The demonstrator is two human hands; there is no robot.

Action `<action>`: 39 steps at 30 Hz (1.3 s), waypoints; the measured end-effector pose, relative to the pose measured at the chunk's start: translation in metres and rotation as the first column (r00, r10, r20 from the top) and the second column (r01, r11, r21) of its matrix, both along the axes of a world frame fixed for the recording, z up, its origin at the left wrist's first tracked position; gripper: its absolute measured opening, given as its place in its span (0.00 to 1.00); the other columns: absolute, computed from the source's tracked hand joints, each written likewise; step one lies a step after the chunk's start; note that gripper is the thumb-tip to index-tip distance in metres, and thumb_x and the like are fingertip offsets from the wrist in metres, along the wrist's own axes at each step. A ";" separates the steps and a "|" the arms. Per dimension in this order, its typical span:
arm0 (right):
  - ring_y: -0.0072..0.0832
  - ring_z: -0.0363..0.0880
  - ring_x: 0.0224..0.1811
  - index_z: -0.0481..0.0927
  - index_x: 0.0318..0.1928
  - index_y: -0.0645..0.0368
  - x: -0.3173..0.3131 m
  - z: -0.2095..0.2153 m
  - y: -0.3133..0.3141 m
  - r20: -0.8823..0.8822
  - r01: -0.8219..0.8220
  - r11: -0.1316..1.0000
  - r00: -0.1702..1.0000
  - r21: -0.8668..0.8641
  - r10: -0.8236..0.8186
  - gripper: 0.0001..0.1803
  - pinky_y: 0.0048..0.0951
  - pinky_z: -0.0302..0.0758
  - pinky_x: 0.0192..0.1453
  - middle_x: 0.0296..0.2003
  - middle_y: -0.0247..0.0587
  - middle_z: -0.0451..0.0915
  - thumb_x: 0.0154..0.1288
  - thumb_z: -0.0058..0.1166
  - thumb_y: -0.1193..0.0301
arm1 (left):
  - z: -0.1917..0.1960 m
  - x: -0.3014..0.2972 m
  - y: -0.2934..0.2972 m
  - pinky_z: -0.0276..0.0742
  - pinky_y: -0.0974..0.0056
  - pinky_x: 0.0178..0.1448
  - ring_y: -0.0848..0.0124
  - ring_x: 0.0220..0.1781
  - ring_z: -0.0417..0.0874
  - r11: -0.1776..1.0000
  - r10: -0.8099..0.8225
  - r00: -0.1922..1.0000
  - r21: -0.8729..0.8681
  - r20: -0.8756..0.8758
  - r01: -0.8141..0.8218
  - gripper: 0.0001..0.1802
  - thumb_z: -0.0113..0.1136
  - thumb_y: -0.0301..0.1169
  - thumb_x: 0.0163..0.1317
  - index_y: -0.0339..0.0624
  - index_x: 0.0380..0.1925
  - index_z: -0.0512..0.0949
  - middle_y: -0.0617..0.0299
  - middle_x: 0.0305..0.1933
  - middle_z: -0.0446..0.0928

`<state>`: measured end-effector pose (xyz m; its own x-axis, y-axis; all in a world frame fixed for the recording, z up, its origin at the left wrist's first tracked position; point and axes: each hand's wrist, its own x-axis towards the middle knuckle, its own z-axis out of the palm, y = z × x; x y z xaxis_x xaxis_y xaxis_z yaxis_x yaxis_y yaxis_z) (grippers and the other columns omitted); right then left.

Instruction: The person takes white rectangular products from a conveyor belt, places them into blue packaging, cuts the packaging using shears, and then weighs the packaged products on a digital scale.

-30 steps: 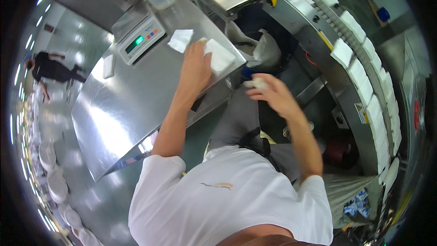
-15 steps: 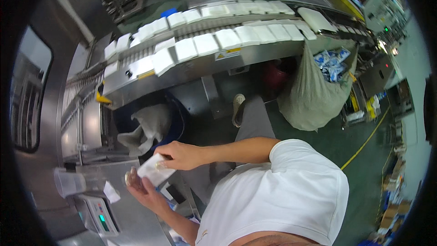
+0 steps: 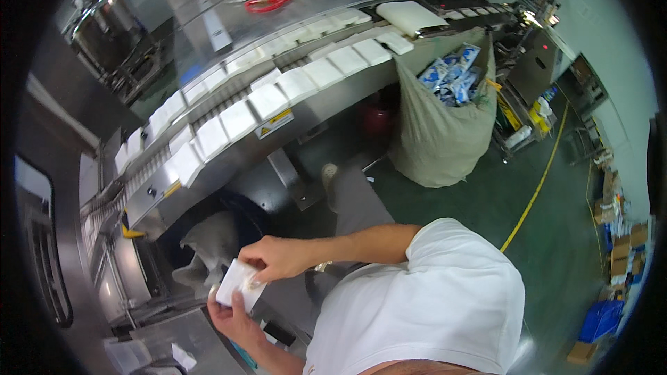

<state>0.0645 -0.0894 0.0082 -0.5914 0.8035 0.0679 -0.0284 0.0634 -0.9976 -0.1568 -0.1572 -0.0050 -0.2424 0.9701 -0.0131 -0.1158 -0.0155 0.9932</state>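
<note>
A white folded pad (image 3: 240, 283) lies between my two hands at the lower left, tilted. My left hand (image 3: 233, 316) grips its lower left edge, thumb on top and fingers round the side. My right hand (image 3: 278, 258) is closed on its upper right edge, fingertips bent onto the surface. Whether the pad is one piece or a stack of sheets, I cannot tell. Beyond my hands, two rows of similar white folded pads (image 3: 267, 101) lie along a metal conveyor (image 3: 229, 156).
Below the conveyor sits a dark bin with grey cloth (image 3: 208, 239) in it. A large beige sack (image 3: 441, 146) of blue-and-white packets stands at the right. At the lower left are a metal table (image 3: 184, 333) and a clear plastic container (image 3: 128, 354). Red-handled scissors (image 3: 269, 1) lie on the far table.
The view has turned right. My left hand, whose fingers were partly spread beside the pad, has closed on its edge. My right hand still holds the pad, which is now tilted more steeply.
</note>
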 end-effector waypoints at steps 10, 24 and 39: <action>0.30 0.87 0.45 0.77 0.56 0.68 -0.050 -0.015 0.000 -0.168 -0.243 0.952 0.963 -0.184 0.213 0.20 0.33 0.83 0.50 0.44 0.48 0.87 0.69 0.65 0.70 | 0.028 -0.096 -0.039 0.80 0.59 0.63 0.63 0.56 0.85 0.958 0.243 0.934 -0.088 -0.263 -0.274 0.29 0.67 0.19 0.62 0.31 0.64 0.72 0.49 0.56 0.82; 0.26 0.86 0.47 0.77 0.61 0.64 -0.075 -0.085 -0.027 0.206 -0.410 0.876 0.862 -0.255 0.463 0.20 0.29 0.83 0.52 0.46 0.43 0.86 0.71 0.61 0.77 | 0.061 -0.494 -0.204 0.80 0.55 0.57 0.59 0.55 0.82 0.606 0.754 0.570 0.011 -0.327 -0.796 0.23 0.72 0.32 0.65 0.28 0.53 0.76 0.54 0.49 0.79; 0.27 0.86 0.45 0.77 0.61 0.66 -0.082 -0.090 -0.009 0.306 -0.315 0.921 0.875 -0.232 0.376 0.18 0.28 0.83 0.48 0.46 0.45 0.85 0.73 0.57 0.79 | 0.045 -0.510 -0.192 0.86 0.61 0.43 0.68 0.28 0.79 0.343 0.734 0.255 0.019 -0.629 -0.939 0.26 0.76 0.47 0.59 0.28 0.32 0.84 0.56 0.32 0.78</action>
